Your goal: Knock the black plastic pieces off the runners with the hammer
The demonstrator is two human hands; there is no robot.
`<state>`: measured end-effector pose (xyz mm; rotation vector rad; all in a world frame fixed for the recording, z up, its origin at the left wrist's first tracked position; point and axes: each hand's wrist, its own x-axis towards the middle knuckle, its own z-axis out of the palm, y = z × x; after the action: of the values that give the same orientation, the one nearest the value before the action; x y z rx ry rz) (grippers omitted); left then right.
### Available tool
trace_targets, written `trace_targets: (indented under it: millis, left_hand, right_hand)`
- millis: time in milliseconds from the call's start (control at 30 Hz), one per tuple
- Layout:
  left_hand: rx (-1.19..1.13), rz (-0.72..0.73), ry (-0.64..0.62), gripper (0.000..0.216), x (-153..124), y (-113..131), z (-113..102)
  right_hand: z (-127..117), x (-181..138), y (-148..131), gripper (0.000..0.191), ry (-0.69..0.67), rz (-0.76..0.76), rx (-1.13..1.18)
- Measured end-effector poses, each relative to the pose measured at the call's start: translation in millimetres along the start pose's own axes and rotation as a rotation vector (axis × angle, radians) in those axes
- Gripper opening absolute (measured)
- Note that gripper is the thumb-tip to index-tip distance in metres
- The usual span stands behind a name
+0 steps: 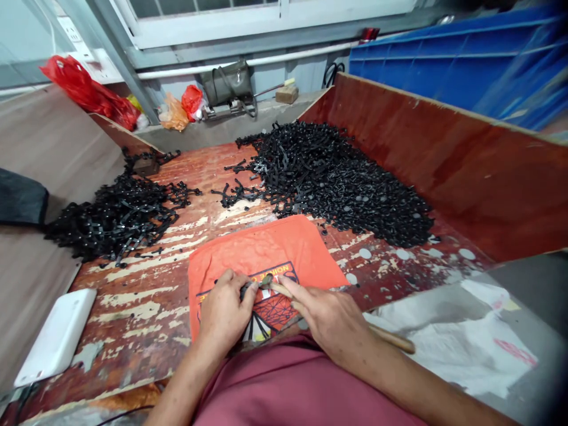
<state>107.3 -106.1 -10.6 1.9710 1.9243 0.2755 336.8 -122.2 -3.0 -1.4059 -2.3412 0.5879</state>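
wooden stick (393, 339), gripped, juts past orange cloth's (261, 245) edge, red board (142, 305) stretching leftward.

On the one table (146, 296) are two heaps of black parts, a left heap (119, 216) and a heap right of centre (310, 154), their pieces too many to count. At lower centre are one orange cloth (266, 239) and at least one wooden handle (394, 339); at lower left, one white box (57, 337). Across the top: one green bag (229, 83), two red plastic bags (84, 89), one orange plastic bag (174, 112), one blue crate (435, 74).
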Motion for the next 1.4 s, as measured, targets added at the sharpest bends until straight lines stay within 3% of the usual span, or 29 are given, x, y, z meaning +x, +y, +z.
trace_targets:
  millis: [67,233,333,467,600,767,833,900,933,1100,1200,1300,1400]
  left_hand:
    - [0.019,-0.007,-0.013,0.035,0,1,0]
    - [0.017,-0.026,-0.021,0.036,1,2,2]
    - [-0.013,-0.019,-0.019,0.035,2,0,-1]
    - [-0.251,0.109,-0.038,0.042,1,-1,-13]
    - [-0.63,0.249,-0.209,0.031,-2,11,-22]
    - [-0.782,0.413,-0.496,0.008,-6,32,-28]
    - [-0.798,0.48,-0.551,0.01,-6,35,-32]
    - [-0.831,0.504,-0.573,0.007,-6,34,-35]
    - [-0.842,0.491,-0.564,0.003,-6,32,-36]
    - [-0.928,0.305,-0.412,0.029,-11,18,-36]
    - [-0.948,0.279,-0.469,0.033,-14,17,-38]
    - [-1.012,0.243,-0.513,0.043,-14,22,-38]
    - [-1.043,0.191,-0.464,0.057,-12,27,-36]
  right_hand:
    - [1,2,-1,0.051,-0.036,0.002,0.001]
    - [2,4,-4,0.052,0.023,0.006,0.113]
    - [3,3,-4,0.052,-0.05,0.043,0.13]
    - [-7,10,-1,0.047,-0.006,0.077,0.356]
    - [-14,34,1,0.028,0.075,0.206,0.656]
    - [0,61,-2,0.029,-0.299,0.244,1.146]
    - [3,63,-4,0.033,-0.425,0.227,1.227]
    - [3,60,-5,0.042,-0.456,0.238,1.231]
    - [2,59,-4,0.045,-0.44,0.243,1.224]
    - [-6,54,-1,0.038,-0.361,0.207,1.285]
    - [-9,57,-3,0.042,-0.278,0.238,1.271]
    - [-9,61,-8,0.042,-0.302,0.212,1.275]
    - [-3,65,-14,0.036,-0.312,0.192,1.289]
